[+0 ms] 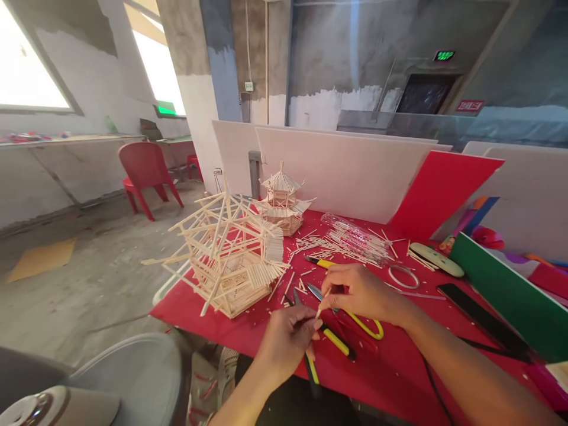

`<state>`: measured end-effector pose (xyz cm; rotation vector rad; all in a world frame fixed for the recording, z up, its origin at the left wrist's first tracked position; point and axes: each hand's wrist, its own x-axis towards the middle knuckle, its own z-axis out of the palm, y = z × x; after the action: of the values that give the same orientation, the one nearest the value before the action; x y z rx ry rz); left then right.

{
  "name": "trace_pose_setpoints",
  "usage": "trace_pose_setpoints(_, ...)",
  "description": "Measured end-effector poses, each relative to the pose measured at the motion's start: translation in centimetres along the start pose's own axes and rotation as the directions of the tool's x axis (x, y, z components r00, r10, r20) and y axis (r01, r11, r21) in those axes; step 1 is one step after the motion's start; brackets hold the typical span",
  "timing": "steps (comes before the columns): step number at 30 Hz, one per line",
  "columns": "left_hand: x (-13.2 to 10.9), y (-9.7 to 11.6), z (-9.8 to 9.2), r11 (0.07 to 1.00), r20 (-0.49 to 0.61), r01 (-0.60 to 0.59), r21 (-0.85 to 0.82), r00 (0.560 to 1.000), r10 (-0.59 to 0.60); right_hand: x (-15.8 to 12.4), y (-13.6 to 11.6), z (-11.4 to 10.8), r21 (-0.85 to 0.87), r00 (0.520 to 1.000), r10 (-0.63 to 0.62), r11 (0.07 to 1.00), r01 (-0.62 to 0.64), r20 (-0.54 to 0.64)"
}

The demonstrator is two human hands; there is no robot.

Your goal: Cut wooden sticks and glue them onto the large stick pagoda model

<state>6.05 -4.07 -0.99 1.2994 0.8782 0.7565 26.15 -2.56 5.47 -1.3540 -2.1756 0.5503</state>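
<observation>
My left hand (290, 337) and my right hand (352, 290) meet near the table's front edge, both with fingers pinched. A short thin wooden stick (319, 312) is between their fingertips. Under and beside my left hand lie pliers (336, 342) with yellow and black handles. Scissors (376, 327) with yellow handles lie partly beneath my right hand. Just beyond it is a yellow and black utility knife (320, 262). To the left stands a pavilion frame (226, 254) of wooden sticks, its roof partly covered. Behind that is a smaller tiered stick pavilion (283, 201).
Loose sticks (310, 241) and a clear plastic bag of sticks (357, 236) lie across the red tabletop (248, 332). A roll of tape (403, 276), a dark phone-like slab (479, 316) and a green board (506, 296) are at right. A grey round stool (133, 376) stands front left.
</observation>
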Motion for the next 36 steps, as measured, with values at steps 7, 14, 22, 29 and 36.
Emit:
trace_pose_setpoints(7,-2.6,0.7,-2.1,0.927,-0.138,0.069,-0.368,0.982,-0.127,-2.7,1.3,1.8,0.292,0.905,0.269,0.94,-0.174,-0.33)
trace_pose_setpoints(14,-3.5,0.3,-3.7,0.857,-0.364,-0.034,-0.515,0.913,-0.183,-6.4,0.3,6.7,0.316,0.968,0.235,0.928,-0.197,-0.087)
trace_pose_setpoints(22,-3.4,1.4,-5.5,0.807,-0.446,-0.102,-0.581,0.87,-0.211,-6.7,2.5,8.3,0.232,0.912,0.347,0.926,-0.297,-0.217)
trace_pose_setpoints(29,-2.9,1.2,-5.8,0.818,-0.418,-0.092,-0.568,0.888,-0.19,-7.4,5.7,9.0,-0.012,0.912,0.31,0.945,-0.325,-0.268)
trace_pose_setpoints(36,-2.5,1.4,-6.0,0.824,-0.413,-0.084,-0.56,0.891,-0.19,-7.3,5.0,9.6,-0.054,0.94,0.27,0.957,-0.286,-0.208)
